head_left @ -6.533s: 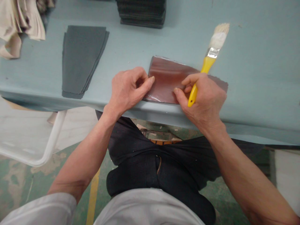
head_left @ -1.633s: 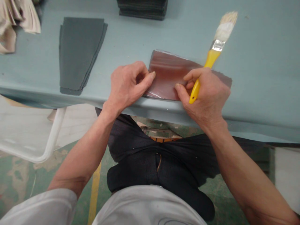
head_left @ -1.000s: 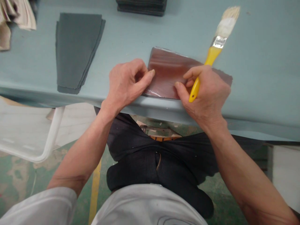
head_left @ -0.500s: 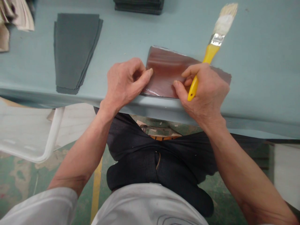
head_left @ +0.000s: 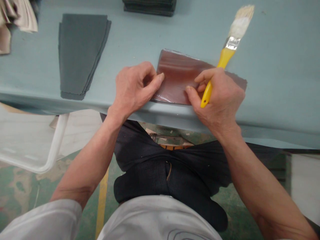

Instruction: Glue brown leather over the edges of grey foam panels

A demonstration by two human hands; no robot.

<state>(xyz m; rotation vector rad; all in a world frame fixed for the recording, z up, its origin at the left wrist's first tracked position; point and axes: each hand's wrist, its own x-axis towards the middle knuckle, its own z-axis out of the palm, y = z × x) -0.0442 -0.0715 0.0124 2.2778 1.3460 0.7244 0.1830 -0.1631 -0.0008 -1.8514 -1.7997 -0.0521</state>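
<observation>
A shiny reddish-brown sheet with dark edges lies near the table's front edge, its right part covered by my right hand. That hand is closed around the yellow handle of a paintbrush, whose pale bristles point up and away to the right. Its thumb and index fingertips hover over or rest on the sheet; I cannot tell which. At the sheet's left edge, my left hand is closed in a pinch, thumb on top and the other fingers curled.
Dark grey tapered pieces lie stacked on the blue-green table to the left. A thick dark stack stands at the back. Beige cloth-like pieces occupy the far left corner. Below the table edge is a white tray.
The view has shifted very slightly. Both hands, the sheet and the paintbrush keep practically the same positions.
</observation>
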